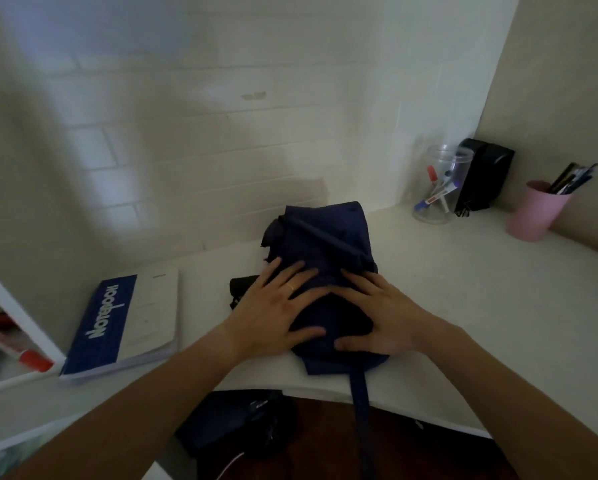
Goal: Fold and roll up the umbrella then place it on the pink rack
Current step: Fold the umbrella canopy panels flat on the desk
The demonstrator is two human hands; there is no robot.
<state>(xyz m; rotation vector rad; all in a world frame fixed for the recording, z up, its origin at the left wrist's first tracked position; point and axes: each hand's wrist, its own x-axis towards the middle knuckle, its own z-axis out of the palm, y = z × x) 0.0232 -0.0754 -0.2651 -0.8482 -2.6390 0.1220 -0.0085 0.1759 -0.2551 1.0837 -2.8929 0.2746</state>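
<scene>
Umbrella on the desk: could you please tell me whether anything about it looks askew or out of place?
Yes. The umbrella is a loose, uneven bundle under both flat hands, left and right. Its strap dangles over the desk edge, unfastened. Nothing looks torn or spilled.

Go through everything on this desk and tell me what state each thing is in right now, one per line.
Umbrella: collapsed, fabric loosely bundled, flat on the desk.
Strap: hanging loose over the desk edge.
Left hand: open, pressing the fabric.
Right hand: open, pressing the fabric.
Notebook: closed, lying flat.
Clear jar: upright, lidless, holding markers.
Pink cup: upright, holding pens.
</scene>
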